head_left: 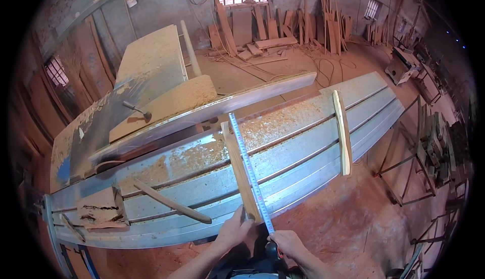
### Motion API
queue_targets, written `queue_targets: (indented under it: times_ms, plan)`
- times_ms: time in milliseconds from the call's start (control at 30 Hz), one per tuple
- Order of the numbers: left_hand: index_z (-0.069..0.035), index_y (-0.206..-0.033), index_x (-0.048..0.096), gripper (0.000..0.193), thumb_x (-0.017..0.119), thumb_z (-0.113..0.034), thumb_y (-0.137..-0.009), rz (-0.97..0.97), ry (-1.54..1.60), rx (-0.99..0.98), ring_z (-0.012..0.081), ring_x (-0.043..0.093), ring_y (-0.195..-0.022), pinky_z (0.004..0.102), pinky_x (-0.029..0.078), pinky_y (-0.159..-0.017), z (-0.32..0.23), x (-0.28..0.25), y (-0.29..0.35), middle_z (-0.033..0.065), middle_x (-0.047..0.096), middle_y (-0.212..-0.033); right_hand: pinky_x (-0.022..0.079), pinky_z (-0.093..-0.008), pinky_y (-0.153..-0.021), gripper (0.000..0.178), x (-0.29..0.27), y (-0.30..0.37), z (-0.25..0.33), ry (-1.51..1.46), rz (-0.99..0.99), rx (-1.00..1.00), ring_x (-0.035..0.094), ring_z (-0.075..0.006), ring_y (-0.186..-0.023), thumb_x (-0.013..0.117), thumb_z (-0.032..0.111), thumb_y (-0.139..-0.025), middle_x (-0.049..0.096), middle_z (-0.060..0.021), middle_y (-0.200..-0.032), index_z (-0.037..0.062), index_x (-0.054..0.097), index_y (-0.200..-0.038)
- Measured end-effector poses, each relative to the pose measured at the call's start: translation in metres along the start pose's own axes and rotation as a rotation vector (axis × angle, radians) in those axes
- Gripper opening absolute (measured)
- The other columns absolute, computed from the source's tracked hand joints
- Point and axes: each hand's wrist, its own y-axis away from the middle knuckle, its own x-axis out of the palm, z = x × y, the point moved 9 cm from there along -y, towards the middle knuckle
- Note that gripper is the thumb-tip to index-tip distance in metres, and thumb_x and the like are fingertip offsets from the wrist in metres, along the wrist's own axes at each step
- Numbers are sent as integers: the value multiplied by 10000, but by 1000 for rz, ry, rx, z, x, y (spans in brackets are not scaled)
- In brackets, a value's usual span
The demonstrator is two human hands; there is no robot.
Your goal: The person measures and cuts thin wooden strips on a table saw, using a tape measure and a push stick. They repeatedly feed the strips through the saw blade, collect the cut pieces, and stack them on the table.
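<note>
A narrow wooden strip [239, 170] lies across the grooved metal sliding table [298, 150], pointing away from me. At its near end my left hand [235, 230] closes on the strip, thumb along its edge; a small dark thing by the fingertips is too small to name. My right hand [288, 243] is closed around a tape measure, whose dark and orange case [274, 251] shows below the fingers. The pulled-out tape blade [248, 166] runs along the strip's right edge to its far end.
A second pale strip [342, 132] crosses the table to the right. On the left lie a curved stick [172, 203] and a cracked wood block [102, 208]. A long fence [212, 108] stands beyond, with sawdust around. Metal racks [411, 160] are at the right.
</note>
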Motion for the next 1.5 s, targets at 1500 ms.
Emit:
queue_targets:
  times_ms: [1500]
  plan:
    - [20,-1505,231,873,675,-276,-814,-386,-122,77,485,618,-1001,520,527,-855,-51,-23,-4,304,558,-1168,484,-328,-714,333,-146,-53,12,-188,-505,-114,625,-173,-760,526,242,-983,686,-103,-822,-26,720,-948]
